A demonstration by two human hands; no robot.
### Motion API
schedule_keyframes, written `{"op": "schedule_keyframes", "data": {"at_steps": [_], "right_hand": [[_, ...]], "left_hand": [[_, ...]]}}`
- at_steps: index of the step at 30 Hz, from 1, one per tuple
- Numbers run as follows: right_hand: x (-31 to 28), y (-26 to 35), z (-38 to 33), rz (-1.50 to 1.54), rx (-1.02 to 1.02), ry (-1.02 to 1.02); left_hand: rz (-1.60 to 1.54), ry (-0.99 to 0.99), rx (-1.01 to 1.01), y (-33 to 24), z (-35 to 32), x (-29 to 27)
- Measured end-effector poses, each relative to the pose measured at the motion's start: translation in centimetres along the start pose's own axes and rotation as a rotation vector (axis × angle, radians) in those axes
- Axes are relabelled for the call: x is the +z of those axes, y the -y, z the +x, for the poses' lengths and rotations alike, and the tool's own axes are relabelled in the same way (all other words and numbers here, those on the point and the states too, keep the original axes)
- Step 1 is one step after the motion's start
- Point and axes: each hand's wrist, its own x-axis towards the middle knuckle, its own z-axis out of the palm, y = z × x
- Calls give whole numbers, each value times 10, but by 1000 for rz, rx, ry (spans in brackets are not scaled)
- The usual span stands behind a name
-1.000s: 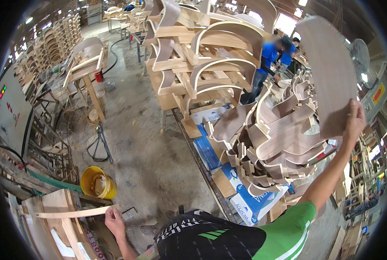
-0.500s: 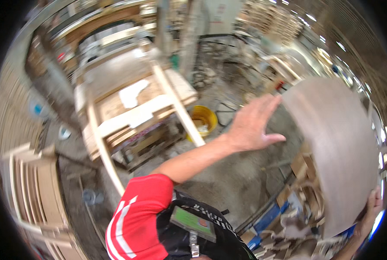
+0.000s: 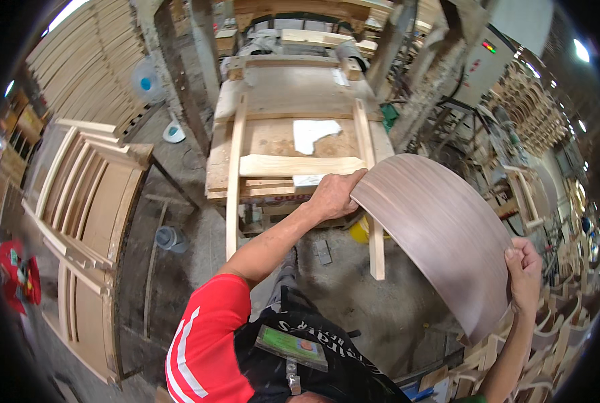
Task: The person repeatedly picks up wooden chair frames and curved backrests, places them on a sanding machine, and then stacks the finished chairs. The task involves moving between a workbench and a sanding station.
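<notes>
A curved, grey-brown wood-grained panel (image 3: 441,235) is held up between my two hands, tilted down toward the right. My left hand (image 3: 340,196) grips its upper left corner, fingers closed at the edge. On the far right edge my right hand (image 3: 523,272) pinches the panel, thumb on the face, other fingers partly hidden behind it. Just beyond my left hand lies a light wooden frame with two long rails and a crosspiece (image 3: 303,166), resting on a workbench (image 3: 280,101). The panel covers part of the right rail (image 3: 376,252).
A rack of curved wooden parts (image 3: 88,195) stands at the left. A grey bucket (image 3: 171,238) is on the floor, and a yellow bucket (image 3: 360,230) sits partly behind the panel. Stacked curved wood pieces (image 3: 555,336) fill the lower right. A post (image 3: 438,80) rises beside the bench.
My left hand was spread open off the panel; now it grips the upper left corner. The panel has come left in view, in front of the bench. My view has turned toward the bench.
</notes>
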Motion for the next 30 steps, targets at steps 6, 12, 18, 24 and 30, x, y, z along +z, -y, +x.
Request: {"op": "schedule_keyframes", "data": {"at_steps": [6,12,18,24,30], "right_hand": [[63,5,72,-449,-293,72],[139,-36,190,-422,-338,53],[257,-21,317,-573,-502,80],[361,6,459,-752,-463,-99],[417,4,509,-654,-498,-186]], "left_hand": [[106,-144,-330,79,-17,-52],[300,-319,-379,158,12,-102],[484,-411,-421,236,43,-173],[473,-468,-468,323,103,-214],[377,-463,-596,363,130,-209]]}}
